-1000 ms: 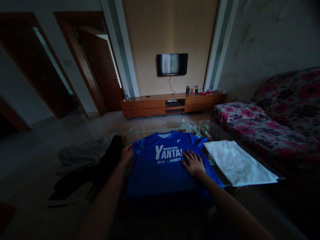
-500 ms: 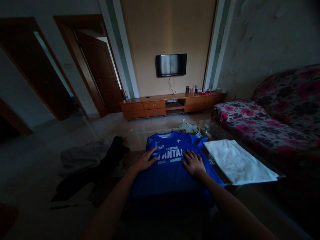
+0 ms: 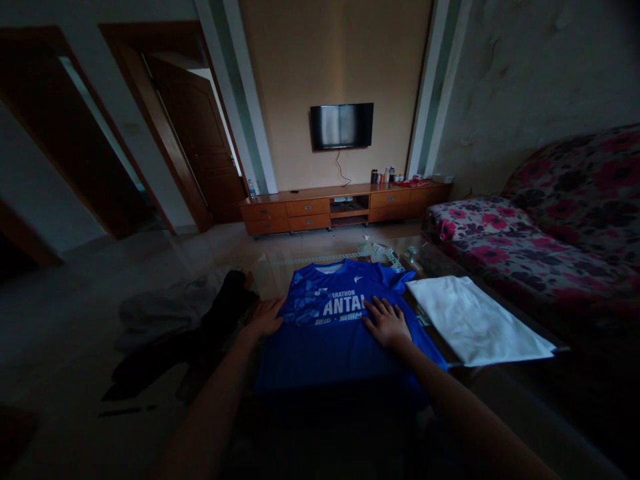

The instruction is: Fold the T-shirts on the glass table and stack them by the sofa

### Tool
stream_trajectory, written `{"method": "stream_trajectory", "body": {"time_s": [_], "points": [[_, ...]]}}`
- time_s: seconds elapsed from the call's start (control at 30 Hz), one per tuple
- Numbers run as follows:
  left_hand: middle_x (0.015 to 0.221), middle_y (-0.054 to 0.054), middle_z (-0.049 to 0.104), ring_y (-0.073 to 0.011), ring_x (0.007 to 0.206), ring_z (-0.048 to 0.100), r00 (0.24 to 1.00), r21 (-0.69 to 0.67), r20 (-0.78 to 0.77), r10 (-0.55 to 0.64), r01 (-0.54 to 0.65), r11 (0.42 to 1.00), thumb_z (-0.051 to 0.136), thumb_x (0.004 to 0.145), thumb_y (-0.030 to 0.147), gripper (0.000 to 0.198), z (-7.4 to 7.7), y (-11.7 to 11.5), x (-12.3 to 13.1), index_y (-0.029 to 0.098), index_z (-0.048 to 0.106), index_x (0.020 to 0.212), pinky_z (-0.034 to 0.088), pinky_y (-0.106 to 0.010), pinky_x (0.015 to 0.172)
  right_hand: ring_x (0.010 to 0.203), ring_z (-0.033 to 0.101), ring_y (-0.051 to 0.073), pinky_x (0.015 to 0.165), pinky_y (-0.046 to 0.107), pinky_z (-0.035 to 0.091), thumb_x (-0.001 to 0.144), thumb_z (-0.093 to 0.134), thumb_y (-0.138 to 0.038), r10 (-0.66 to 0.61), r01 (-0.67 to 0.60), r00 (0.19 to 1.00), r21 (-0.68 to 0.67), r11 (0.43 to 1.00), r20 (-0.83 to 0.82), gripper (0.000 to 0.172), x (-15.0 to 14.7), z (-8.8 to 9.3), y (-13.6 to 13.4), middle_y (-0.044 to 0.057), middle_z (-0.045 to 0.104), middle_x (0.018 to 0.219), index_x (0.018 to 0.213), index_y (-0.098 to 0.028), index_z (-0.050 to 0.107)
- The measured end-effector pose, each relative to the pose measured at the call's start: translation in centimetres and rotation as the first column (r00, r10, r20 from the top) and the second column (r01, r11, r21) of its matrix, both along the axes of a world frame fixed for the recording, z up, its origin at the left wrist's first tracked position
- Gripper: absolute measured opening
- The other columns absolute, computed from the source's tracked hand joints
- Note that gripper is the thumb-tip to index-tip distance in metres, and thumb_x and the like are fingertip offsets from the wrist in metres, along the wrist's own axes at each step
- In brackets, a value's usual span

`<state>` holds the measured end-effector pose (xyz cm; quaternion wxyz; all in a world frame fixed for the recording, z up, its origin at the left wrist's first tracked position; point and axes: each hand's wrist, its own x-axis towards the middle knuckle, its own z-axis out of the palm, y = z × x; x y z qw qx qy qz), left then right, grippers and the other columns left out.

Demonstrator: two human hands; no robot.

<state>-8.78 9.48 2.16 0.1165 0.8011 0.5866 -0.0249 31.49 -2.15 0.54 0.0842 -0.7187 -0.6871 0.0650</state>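
Observation:
A blue short-sleeved T-shirt [image 3: 320,363] with white lettering lies spread on a glass-topped table, its neck pointing away from me. Rumpled creases show on its upper left part. My left hand [image 3: 266,320] is at the shirt's left edge, fingers extended and thumb apart; the dim light hides some of its fingers. On the right of the lettering my right hand [image 3: 387,323] rests flat with spread fingers, pressing on the fabric. Beside the shirt on the right lies a folded white cloth [image 3: 480,323].
Dark clothing [image 3: 200,343] and a grey garment [image 3: 160,310] are heaped at the left. Small clutter [image 3: 377,251] sits at the table's far end. A floral sofa [image 3: 540,260] stands right; beyond are a low wooden cabinet [image 3: 307,207] and a wall television [image 3: 342,125].
My left hand has slid left from the lettering to the shirt's left edge, and the creases there look different. My right hand has stayed in place.

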Motion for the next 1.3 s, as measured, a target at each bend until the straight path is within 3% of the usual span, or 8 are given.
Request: {"method": "stream_trajectory", "body": {"time_s": [0.3,0.43,0.53,0.63,0.7,1.03,1.17,1.3], "points": [[0.165,-0.014,0.024,-0.0358,0.152,0.018,0.992,0.033,-0.001,0.123,-0.123,0.992,0.058,0.070,0.026,0.090,0.4,0.1,-1.4,0.023,0.033,0.156,0.015,-0.059,0.121,0.153,0.013,0.026,0.121,0.051,0.003,0.098,0.026,-0.066,-0.014,0.014,1.000,-0.017,1.000,0.004,0.066,-0.1,0.3,0.0,0.000,0.021,0.167,0.157,-0.037,0.030],[0.159,-0.017,0.037,-0.0325,0.148,0.033,0.989,0.110,0.058,0.136,-0.141,0.984,0.056,0.070,0.022,0.083,0.6,0.3,-1.2,0.015,0.041,0.151,0.024,-0.047,0.121,0.154,0.012,0.026,0.121,0.052,0.003,0.098,0.026,-0.066,-0.007,0.007,1.000,-0.007,1.000,-0.003,0.066,0.0,0.0,0.0,0.000,0.021,0.167,0.157,-0.037,0.030],[0.161,-0.012,0.036,-0.0278,0.148,0.033,0.996,0.101,0.082,0.046,-0.054,0.993,0.055,0.075,0.024,0.083,0.4,0.1,-0.3,0.018,0.036,0.155,0.027,-0.039,0.121,0.153,0.013,0.027,0.120,0.054,0.004,0.098,0.026,-0.066,-0.005,0.005,1.000,-0.003,1.000,-0.006,0.065,0.0,-0.2,0.2,0.000,0.020,0.167,0.157,-0.037,0.030],[0.165,-0.005,0.029,-0.0295,0.152,0.024,0.997,0.064,0.059,-0.043,0.040,0.997,0.053,0.078,0.023,0.081,0.1,-0.3,0.0,0.030,0.033,0.157,0.017,-0.050,0.123,0.154,0.012,0.027,0.120,0.054,0.004,0.099,0.025,-0.066,-0.007,0.007,1.000,-0.018,1.000,0.000,0.065,0.0,-0.2,0.2,0.000,0.019,0.167,0.157,-0.038,0.029],[0.165,-0.003,0.029,-0.0312,0.152,0.023,0.999,0.058,0.022,-0.030,0.028,0.998,0.050,0.080,0.020,0.078,-0.1,-0.4,-0.2,0.037,0.036,0.155,0.012,-0.056,0.122,0.154,0.010,0.027,0.121,0.054,0.003,0.099,0.025,-0.066,-0.008,0.008,1.000,-0.032,0.999,0.004,0.066,-0.1,-0.1,0.2,0.000,0.018,0.168,0.158,-0.037,0.028],[0.161,-0.005,0.036,-0.0332,0.149,0.029,0.995,0.149,-0.049,0.086,-0.078,0.986,0.050,0.079,0.013,0.079,-0.6,-0.7,-1.9,0.040,0.039,0.152,0.020,-0.056,0.119,0.155,0.005,0.028,0.121,0.056,0.001,0.100,0.019,-0.064,0.014,-0.011,1.000,-0.082,0.997,0.027,0.066,-0.6,0.1,0.7,0.002,0.010,0.169,0.160,-0.035,0.021],[0.159,-0.005,0.040,-0.0289,0.147,0.033,0.998,0.280,0.050,0.048,-0.060,0.958,0.051,0.074,0.008,0.079,0.6,-0.9,-0.4,0.029,0.047,0.150,0.021,-0.047,0.123,0.155,0.003,0.029,0.120,0.058,0.001,0.100,0.018,-0.064,0.019,-0.016,0.999,-0.106,0.994,0.034,0.067,-0.6,-0.1,1.0,0.003,0.008,0.169,0.161,-0.035,0.018],[0.156,-0.005,0.044,-0.0214,0.146,0.036,0.981,0.381,0.179,-0.069,-0.004,0.924,0.041,0.088,0.015,0.060,0.6,-1.4,3.3,0.020,0.052,0.146,0.023,-0.036,0.124,0.155,0.000,0.029,0.120,0.058,-0.001,0.100,0.017,-0.064,0.018,-0.013,0.999,-0.125,0.992,0.037,0.068,-0.4,-0.3,1.2,0.002,0.006,0.169,0.161,-0.036,0.016]]}}
